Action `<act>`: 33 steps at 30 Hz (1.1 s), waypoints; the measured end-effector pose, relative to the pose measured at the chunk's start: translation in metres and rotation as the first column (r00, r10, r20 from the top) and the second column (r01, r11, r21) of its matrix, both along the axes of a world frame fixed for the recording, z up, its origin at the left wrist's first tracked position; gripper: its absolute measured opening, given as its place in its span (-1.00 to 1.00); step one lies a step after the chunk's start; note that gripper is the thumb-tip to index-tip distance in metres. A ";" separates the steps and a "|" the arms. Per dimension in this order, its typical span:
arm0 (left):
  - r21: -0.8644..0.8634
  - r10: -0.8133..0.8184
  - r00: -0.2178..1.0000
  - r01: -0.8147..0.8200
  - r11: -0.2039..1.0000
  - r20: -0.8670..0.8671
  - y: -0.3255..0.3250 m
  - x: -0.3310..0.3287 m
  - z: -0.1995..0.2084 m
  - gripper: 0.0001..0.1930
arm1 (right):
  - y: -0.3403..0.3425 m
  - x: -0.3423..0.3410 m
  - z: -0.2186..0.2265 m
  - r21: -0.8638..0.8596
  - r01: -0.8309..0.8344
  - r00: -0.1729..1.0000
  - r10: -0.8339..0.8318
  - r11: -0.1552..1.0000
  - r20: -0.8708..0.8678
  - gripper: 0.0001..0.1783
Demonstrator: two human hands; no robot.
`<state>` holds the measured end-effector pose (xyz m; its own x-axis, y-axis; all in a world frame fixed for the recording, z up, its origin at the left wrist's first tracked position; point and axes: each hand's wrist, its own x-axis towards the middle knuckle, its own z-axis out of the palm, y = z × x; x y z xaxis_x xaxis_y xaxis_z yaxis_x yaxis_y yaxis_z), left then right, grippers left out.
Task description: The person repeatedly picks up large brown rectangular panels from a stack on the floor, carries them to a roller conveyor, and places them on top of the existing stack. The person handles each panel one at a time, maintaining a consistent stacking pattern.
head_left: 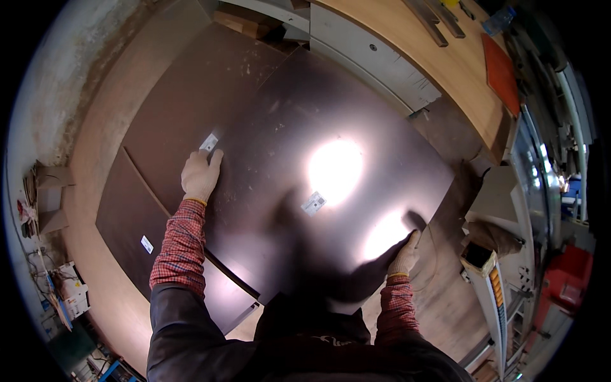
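A large dark, glossy sheet (pixel 280 140) spans the middle, with a small printed label (pixel 313 203) on it and bright light glaring off its surface. My left hand (pixel 200 176), in a pale glove, is closed at the sheet's left edge; its fingertips are partly hidden. My right hand (pixel 405 256), gloved too, grips the sheet's right edge near me. Beneath and to the left lie browner sheets (pixel 184 89). One white label (pixel 209 142) is just beyond my left fingertips, another (pixel 147 244) farther left.
A wooden-topped bench (pixel 407 32) runs along the far right, bearing metal bars (pixel 428 24) and an orange-red sheet (pixel 501 73). Its pale cabinet front (pixel 356 57) borders the sheets. Right of me stand an open-ended box-section post (pixel 478 256) and a red object (pixel 566 274). A worn wall (pixel 76 83) rises at left.
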<state>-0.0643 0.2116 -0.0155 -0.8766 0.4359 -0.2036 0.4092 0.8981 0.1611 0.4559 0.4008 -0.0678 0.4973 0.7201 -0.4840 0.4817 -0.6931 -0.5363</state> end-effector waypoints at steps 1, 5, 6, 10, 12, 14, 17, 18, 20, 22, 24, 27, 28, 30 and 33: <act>0.026 0.015 1.000 -0.015 1.000 0.024 -0.001 0.000 0.004 -0.31 | -0.002 0.003 -0.001 -0.026 -0.028 0.998 0.030 0.999 0.055 0.15; 0.163 0.022 0.985 -0.050 0.985 0.172 0.006 -0.008 0.019 -0.28 | -0.014 0.023 -0.048 0.152 -0.144 0.984 0.125 0.978 0.129 0.03; 0.222 0.020 0.973 -0.073 0.972 0.232 0.007 -0.016 0.019 -0.28 | -0.015 0.022 -0.055 0.206 -0.097 0.994 0.085 0.974 0.066 -0.01; 0.343 0.008 0.934 -0.139 0.929 0.358 0.004 -0.025 0.038 -0.29 | -0.013 0.008 -0.054 0.226 0.097 0.990 -0.070 0.969 -0.125 -0.07; 0.307 0.111 0.954 -0.198 0.931 0.278 -0.014 -0.027 0.035 -0.30 | -0.012 -0.006 -0.034 0.193 0.006 0.997 0.008 0.981 -0.071 -0.09; 0.453 -0.002 0.952 -0.144 0.880 0.306 -0.026 -0.023 0.051 -0.30 | -0.020 -0.009 -0.036 0.352 0.102 0.977 -0.027 0.930 -0.211 -0.08; 0.560 0.027 0.924 -0.254 0.789 0.381 -0.070 -0.032 0.076 -0.35 | -0.032 -0.008 -0.004 0.071 -0.006 0.995 0.013 0.997 -0.095 -0.20; 0.566 0.009 0.879 -0.315 0.762 0.477 -0.084 -0.034 0.088 -0.36 | -0.041 -0.007 -0.002 0.084 -0.079 0.995 0.084 0.993 -0.057 -0.33; 0.645 0.026 0.933 -0.268 0.715 0.359 -0.101 -0.026 0.109 -0.45 | -0.069 0.007 -0.037 0.250 -0.375 0.924 0.339 0.893 0.176 -0.46; 0.555 0.063 0.997 -0.027 0.831 -0.046 -0.159 -0.058 0.089 -0.48 | -0.071 -0.001 -0.025 0.373 -0.480 0.877 0.437 0.794 0.200 -0.55; 0.718 0.053 0.978 -0.185 0.671 0.202 -0.153 -0.037 0.104 -0.49 | -0.053 -0.020 0.074 0.340 -0.206 0.894 0.317 0.918 -0.316 -0.59; 0.794 -0.026 0.854 -0.471 0.384 0.520 -0.147 0.008 0.152 -0.46 | -0.034 -0.010 0.171 0.381 -0.106 0.848 0.284 0.918 -0.448 -0.58; 0.825 -0.085 0.905 -0.337 0.453 0.417 -0.134 0.028 0.161 -0.42 | -0.028 0.004 0.184 0.547 -0.232 0.874 0.419 0.804 -0.246 -0.61; 0.853 -0.073 0.917 -0.332 0.402 0.391 -0.109 0.047 0.180 -0.36 | -0.009 0.038 0.199 0.706 -0.625 0.752 0.500 0.333 0.429 -0.71; 0.805 -0.242 0.775 -0.514 0.295 0.584 -0.050 0.092 0.177 -0.27 | 0.006 0.098 0.250 0.747 -0.100 0.932 0.324 0.657 -0.160 -0.71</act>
<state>0.0276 0.1616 0.1618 -0.8289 0.5290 -0.1817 -0.2038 0.0169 0.9789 0.5541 0.4066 0.1821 0.2235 0.9637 0.1458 0.3321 0.0653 -0.9410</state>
